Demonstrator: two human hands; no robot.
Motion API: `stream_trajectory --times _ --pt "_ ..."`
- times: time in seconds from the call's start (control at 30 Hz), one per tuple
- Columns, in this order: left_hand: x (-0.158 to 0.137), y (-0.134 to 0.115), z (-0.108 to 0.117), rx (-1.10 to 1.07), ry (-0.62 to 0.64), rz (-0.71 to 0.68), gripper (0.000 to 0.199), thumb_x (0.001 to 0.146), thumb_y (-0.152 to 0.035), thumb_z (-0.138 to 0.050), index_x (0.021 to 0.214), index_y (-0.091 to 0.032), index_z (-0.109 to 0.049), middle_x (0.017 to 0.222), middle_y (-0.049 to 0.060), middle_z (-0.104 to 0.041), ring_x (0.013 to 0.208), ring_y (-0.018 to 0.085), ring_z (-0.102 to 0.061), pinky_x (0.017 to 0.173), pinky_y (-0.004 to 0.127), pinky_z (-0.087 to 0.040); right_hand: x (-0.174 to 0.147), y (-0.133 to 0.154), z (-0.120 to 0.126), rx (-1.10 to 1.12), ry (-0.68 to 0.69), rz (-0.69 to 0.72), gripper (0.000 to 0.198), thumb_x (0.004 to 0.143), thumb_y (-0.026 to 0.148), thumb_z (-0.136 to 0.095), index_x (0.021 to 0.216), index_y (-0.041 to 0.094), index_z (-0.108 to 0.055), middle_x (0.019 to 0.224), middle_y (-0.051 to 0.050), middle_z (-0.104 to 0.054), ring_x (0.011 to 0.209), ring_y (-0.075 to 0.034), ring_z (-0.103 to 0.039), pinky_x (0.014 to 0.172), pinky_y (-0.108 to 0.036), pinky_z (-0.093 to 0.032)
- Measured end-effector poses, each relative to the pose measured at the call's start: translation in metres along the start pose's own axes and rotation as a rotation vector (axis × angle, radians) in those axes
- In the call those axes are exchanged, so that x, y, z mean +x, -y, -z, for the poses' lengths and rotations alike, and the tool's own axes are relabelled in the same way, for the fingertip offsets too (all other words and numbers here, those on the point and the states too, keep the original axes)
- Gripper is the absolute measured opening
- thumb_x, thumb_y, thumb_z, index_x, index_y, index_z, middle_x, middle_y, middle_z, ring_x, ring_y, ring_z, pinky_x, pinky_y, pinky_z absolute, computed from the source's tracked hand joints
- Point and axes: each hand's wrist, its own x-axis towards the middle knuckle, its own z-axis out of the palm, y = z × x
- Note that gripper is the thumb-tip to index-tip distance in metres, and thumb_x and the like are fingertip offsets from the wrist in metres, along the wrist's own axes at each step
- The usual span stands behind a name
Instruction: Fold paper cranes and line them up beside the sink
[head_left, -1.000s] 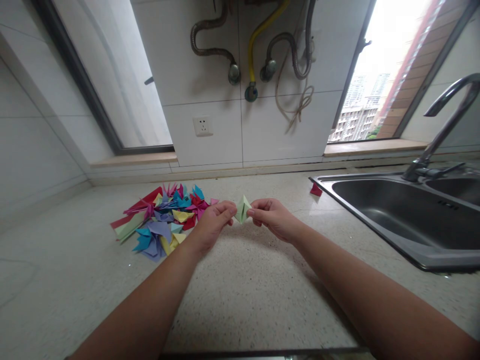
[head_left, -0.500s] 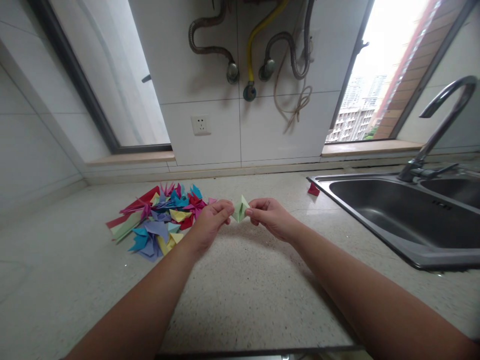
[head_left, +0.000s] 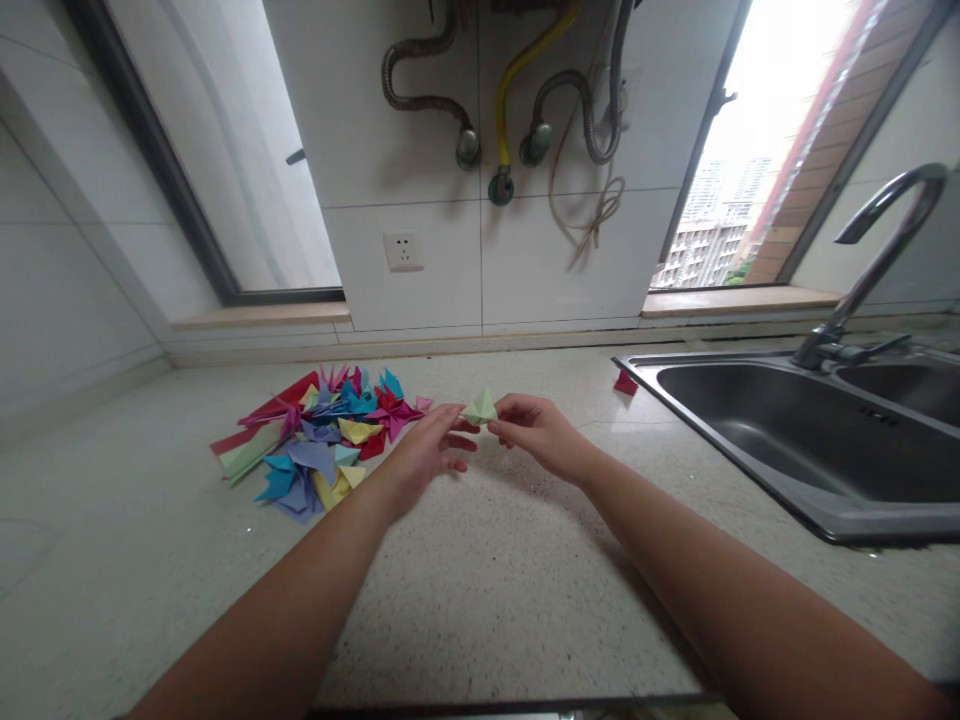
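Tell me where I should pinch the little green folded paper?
Probably pinch the pale green folded paper at its flat side corners, coming from left and right. The right hand already has a fingertip grip on its right corner; the left hand sits open at the left corner. Its upper point stays free.

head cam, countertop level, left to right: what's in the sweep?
pile of folded coloured papers → left hand → pale green folded paper → right hand → small red paper piece → steel sink → faucet
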Motion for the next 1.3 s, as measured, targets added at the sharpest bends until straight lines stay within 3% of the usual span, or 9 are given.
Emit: stream_trajectory --times 0.17,0.3,0.43,0.6,0.97,1.3 --pt "-0.001 -0.001 0.002 -0.038 0.066 0.063 0.038 0.089 -0.048 -0.058 0.109 -0.016 -0.059 0.106 0.013 -0.063 0.081 0.018 -0.065 0.055 0.023 -0.051 -0.003 0.002 0.004 -0.375 0.002 0.193 0.008 0.085 0.022 -0.063 0.090 0.017 -0.068 0.085 -0.004 -0.062 0.071 -0.011 -0.055 0.063 -0.024 -0.044" --pt "-0.003 -0.006 0.001 0.005 0.082 0.042 0.038 0.086 -0.038 -0.065 0.117 -0.018 -0.058 0.109 0.011 -0.062 0.080 0.016 -0.065 0.056 0.022 -0.052 -0.004 0.004 0.008 -0.617 0.046 0.329 0.016 0.086 0.014 -0.058 0.097 0.019 -0.068 0.098 -0.005 -0.060 0.075 -0.010 -0.056 0.069 -0.024 -0.047" --pt "-0.004 -0.008 0.000 0.084 0.023 0.021 0.047 0.084 -0.033 -0.068 0.127 -0.020 -0.053 0.106 0.009 -0.064 0.083 0.016 -0.066 0.057 0.022 -0.053 -0.006 0.005 0.010 -0.769 0.071 0.363 0.023 0.087 0.013 -0.055 0.107 0.022 -0.066 0.107 -0.006 -0.058 0.088 -0.013 -0.057 0.080 -0.027 -0.048" --pt "-0.001 -0.006 0.002 0.121 -0.008 -0.044 0.051 0.080 -0.028 -0.072 0.127 -0.019 -0.053 0.104 0.009 -0.065 0.083 0.016 -0.066 0.058 0.022 -0.053 -0.008 0.009 0.008 -0.807 0.068 0.339 0.029 0.089 0.018 -0.054 0.116 0.023 -0.061 0.111 -0.006 -0.057 0.086 -0.013 -0.057 0.080 -0.028 -0.049" --pt "0.001 -0.004 0.004 0.144 -0.062 -0.083 0.048 0.078 -0.030 -0.074 0.119 -0.013 -0.057 0.105 0.011 -0.064 0.084 0.017 -0.066 0.060 0.023 -0.053 -0.010 0.018 0.004 -0.804 0.092 0.329 0.024 0.092 0.026 -0.053 0.114 0.021 -0.061 0.109 -0.007 -0.058 0.087 -0.014 -0.057 0.079 -0.029 -0.049" --pt "0.003 -0.001 -0.001 0.248 -0.072 -0.146 0.037 0.074 -0.034 -0.075 0.102 -0.013 -0.061 0.092 0.008 -0.065 0.080 0.016 -0.063 0.058 0.023 -0.051 -0.008 0.014 -0.006 -0.794 -0.017 0.315 0.019 0.090 0.038 -0.060 0.093 0.020 -0.066 0.099 -0.006 -0.063 0.079 -0.013 -0.057 0.071 -0.026 -0.046"
